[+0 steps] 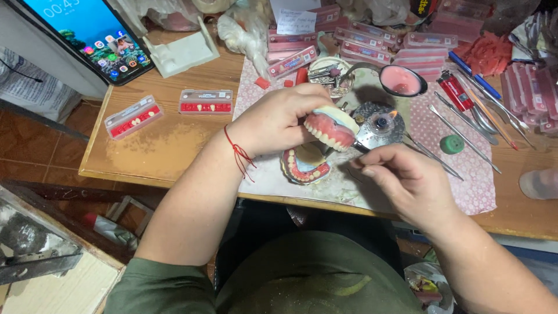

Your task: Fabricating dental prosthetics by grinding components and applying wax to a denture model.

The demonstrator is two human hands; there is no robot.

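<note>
left hand (278,121) is closed around a pink wax denture (330,129) with a row of white teeth, held above the counter (168,145), teeth facing down toward me. red string on that wrist. right hand (407,177) is pinched shut on a thin metal tool (361,149); its tip sits right at the denture's right edge, can't tell if it actually touches. just below the denture a second denture model (305,164) lies on the patterned cloth (465,168), teeth up.

just behind the hands: a small round metal burner (381,123) with a tiny flame, close to the tool. behind it a spoon-like ladle (400,80) holding pink wax, and a round dish (329,72) of small metal bits. right of the burner a red lighter (456,91), a green cap (451,144), and several long metal instruments (465,136) spread on the cloth.

left part of the counter: two flat tooth cards (206,101) with red strips, well apart from the hands. stacks of similar pink cards (363,43) at the back. a phone (96,36) with lit screen leans at the top left corner.
</note>
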